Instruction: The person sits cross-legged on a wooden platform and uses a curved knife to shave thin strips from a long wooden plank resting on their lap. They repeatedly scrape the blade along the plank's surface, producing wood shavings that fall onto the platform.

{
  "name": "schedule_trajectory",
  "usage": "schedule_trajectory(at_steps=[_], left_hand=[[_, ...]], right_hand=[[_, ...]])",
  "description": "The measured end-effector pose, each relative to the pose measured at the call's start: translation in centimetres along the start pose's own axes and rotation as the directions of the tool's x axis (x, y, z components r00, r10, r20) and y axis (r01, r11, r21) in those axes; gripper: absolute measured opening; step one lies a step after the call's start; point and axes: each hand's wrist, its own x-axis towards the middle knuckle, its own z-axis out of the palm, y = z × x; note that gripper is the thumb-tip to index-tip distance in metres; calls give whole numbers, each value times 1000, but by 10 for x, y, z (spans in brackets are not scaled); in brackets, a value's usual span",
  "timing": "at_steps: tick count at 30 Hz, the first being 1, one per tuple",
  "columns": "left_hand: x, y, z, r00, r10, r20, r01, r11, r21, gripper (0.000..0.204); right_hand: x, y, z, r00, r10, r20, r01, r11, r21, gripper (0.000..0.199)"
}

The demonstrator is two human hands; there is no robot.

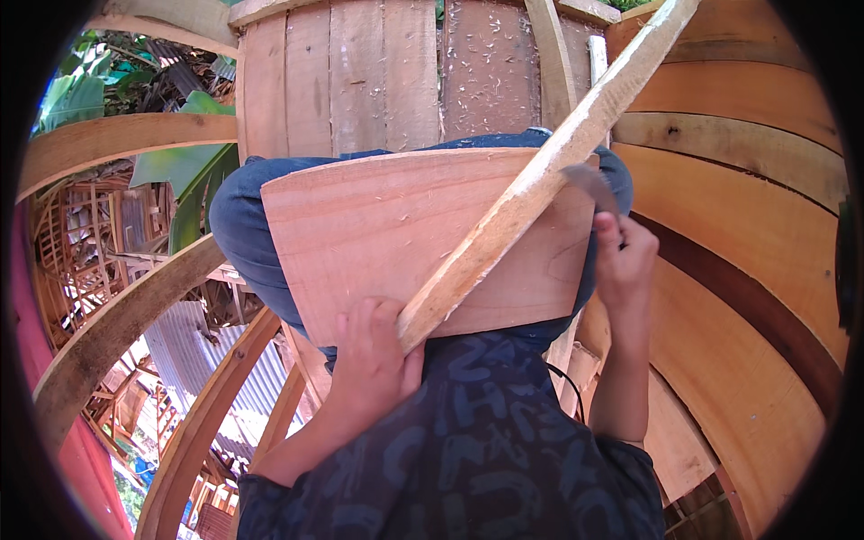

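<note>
The left hand (369, 360) grips the long stick (540, 180) on the board (396, 234). The right hand (623, 256) grips a blade (589, 184). I think holding the stick steady helps.

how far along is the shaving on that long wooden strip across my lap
Partly done, it seems. Shavings already litter the upright planks ahead, and the strip looks pale and freshly cut along its upper face. In hand: your left hand grips the strip's lower end over the board on your lap, while your right hand sets a blade against its edge. How much remains cannot be judged from this view.
</note>
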Motion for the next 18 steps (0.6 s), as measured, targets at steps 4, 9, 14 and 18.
schedule_trajectory(at_steps=[4, 9, 14, 18], left_hand=[[1, 0, -2, 1000, -11, 24, 11, 1000, -17, 47], [4, 2, -6, 999, -14, 35, 13, 1000, 16, 45], [1, -2, -4, 1000, -3, 14, 2, 1000, 31, 43], [3, -4, -6, 999, 14, 37, -15, 1000, 15, 43]], right_hand=[[-13, -26, 27, 973, -207, 107, 218, 970, -110, 62], [17, -13, 18, 973, -231, -3, 222, 941, -255, 64], [6, -33, 25, 985, -167, 33, 170, 960, -223, 63], [-25, -44, 36, 887, -413, 206, 447, 879, -164, 59]])
